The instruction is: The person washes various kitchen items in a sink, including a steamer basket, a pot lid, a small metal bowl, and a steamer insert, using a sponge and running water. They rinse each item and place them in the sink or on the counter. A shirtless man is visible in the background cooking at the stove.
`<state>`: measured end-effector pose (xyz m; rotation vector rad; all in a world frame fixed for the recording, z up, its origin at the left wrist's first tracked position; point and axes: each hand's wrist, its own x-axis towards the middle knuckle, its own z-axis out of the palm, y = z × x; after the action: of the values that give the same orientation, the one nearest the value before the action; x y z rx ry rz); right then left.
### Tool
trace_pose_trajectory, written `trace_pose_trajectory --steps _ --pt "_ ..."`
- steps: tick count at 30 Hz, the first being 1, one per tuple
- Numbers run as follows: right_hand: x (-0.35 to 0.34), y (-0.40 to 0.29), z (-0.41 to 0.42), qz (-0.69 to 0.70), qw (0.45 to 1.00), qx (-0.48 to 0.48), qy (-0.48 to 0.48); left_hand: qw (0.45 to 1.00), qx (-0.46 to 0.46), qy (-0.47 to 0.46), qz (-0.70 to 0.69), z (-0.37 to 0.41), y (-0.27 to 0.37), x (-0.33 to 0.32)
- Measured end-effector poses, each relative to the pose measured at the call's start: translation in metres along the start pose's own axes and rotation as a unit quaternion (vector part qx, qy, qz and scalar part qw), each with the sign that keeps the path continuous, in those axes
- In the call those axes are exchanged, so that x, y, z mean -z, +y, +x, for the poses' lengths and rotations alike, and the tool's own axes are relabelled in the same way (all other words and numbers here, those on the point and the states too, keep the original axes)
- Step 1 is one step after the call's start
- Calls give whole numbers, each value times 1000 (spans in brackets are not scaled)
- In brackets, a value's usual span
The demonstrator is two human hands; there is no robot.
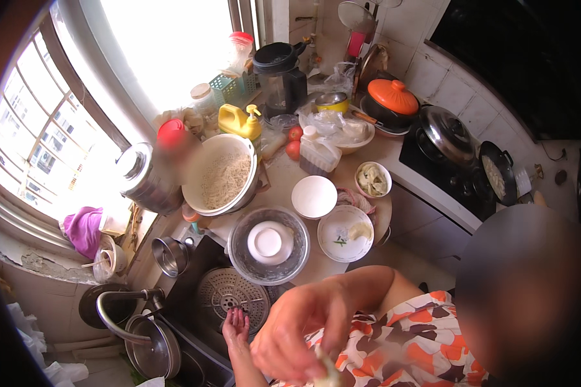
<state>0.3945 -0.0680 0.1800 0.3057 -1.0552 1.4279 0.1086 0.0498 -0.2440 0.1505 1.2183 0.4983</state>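
Note:
My left hand (236, 325) is palm up over the sink, fingers loosely spread, holding nothing. Below its fingertips lies a round perforated steel steamer plate (232, 290). My right hand is out of view. Close to the camera, a co-worker's hand (295, 334) pinches a pale piece of food (330, 370), perhaps a dumpling, blurred at the bottom edge. Beyond the sink stands a metal basin (237, 261) with a white bowl (269, 242) upside down in it. A white dish (334, 220) beside it holds a dumpling (359, 230) and green scraps.
A curved faucet (111, 324) arches over the sink's left end. A white colander (191, 196) of noodle-like strands stands by the window. Dumplings fill a small bowl (374, 179). At right are a stove (445, 174) and a pan (506, 179). A person in a patterned top (416, 348) leans in.

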Motion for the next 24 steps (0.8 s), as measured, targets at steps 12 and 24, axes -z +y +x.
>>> trace_pose_trajectory --steps 12,24 --pt "-23 32 33 5 1000 -1 -23 1000 15 10 -6 -17 5 24" --pt "51 -7 -129 -267 862 -180 393 982 -41 31 179 -3 3 14"
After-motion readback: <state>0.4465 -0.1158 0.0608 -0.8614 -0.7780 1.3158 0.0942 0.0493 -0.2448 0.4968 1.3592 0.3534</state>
